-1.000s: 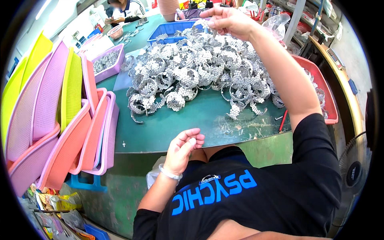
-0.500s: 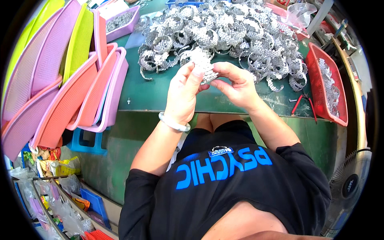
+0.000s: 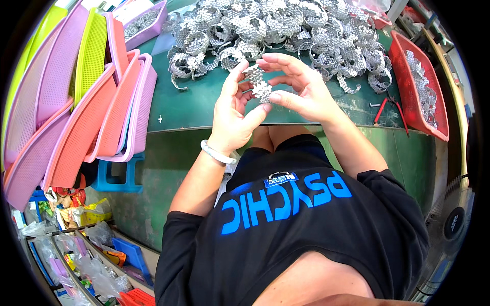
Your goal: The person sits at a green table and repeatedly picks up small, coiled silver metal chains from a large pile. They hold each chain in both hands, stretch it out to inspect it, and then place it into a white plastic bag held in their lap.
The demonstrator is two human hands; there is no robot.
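Observation:
Between my two hands, just above the near edge of the table, is a curled silver strip (image 3: 262, 91) with a honeycomb-like texture, apparently metal. My left hand (image 3: 237, 109) has its fingers and thumb curved around the strip's left side. On the other side my right hand (image 3: 306, 94) pinches the strip's lower part with its thumb, while its fingers arch over the top. A large heap of similar curled silver strips (image 3: 286, 28) lies on the table beyond my hands, some rolled into rings.
Stacked pink, orange and green plastic baskets (image 3: 84, 127) lean at the left. A red basket (image 3: 436, 127) holding silver pieces sits at the table's right, beside red-handled pliers (image 3: 390, 109). Below are a blue stool (image 3: 120, 176), a fan (image 3: 451, 224) and bins with plastic bags (image 3: 94, 270).
The strip has been turned in my hands and now shows a curved, open side. My fingers have spread wider around it. The whole view has shifted slightly.

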